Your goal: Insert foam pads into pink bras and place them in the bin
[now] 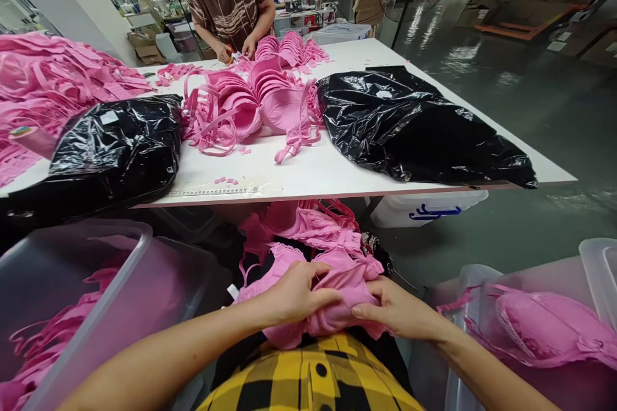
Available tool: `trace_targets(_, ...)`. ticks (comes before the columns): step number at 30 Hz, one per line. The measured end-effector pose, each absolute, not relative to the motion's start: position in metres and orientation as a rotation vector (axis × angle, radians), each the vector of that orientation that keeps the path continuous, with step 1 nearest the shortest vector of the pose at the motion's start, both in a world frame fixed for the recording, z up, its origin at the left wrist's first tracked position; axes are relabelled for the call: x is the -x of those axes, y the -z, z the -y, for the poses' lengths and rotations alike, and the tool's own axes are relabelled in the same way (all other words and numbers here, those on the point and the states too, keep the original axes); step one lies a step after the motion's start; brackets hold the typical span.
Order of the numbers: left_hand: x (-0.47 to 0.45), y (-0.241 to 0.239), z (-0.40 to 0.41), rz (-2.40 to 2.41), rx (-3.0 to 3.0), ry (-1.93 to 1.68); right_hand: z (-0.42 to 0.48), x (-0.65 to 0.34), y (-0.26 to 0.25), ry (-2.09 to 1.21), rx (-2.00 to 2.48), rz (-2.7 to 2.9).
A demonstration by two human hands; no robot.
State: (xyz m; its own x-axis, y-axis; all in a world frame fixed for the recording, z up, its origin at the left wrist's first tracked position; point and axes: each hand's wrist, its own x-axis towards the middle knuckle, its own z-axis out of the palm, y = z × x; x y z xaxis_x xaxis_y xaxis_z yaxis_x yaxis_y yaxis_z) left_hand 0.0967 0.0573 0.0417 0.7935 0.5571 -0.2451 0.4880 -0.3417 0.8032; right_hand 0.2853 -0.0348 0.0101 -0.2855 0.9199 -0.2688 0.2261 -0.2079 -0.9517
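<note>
A pink bra (332,308) lies bunched across my lap, its lace edge and cup folded over. My left hand (304,292) grips the fabric from the left, thumb and fingers closing on a fold. From the right, my right hand (389,307) pinches the same bra, with its fingertips partly hidden in the cloth. Just beyond my hands, against the table edge, more pink bras (308,221) with lace and straps are heaped. A white tag (232,292) sticks out at the left of the pile.
On the white table (231,173) stand rows of nested pink bras (260,99) between two black plastic bags (120,141) (409,125). Clear bins (144,237) (475,276) with pink pieces flank me. Across the table, a person (231,19) handles small pieces.
</note>
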Motion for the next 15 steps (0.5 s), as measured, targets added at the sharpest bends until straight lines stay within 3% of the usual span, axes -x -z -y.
trace_targets(15,-0.112,-0.055,-0.061,-0.896,-1.960,-0.172,0.047,-0.282,0.002,-0.843,1.497,0.916)
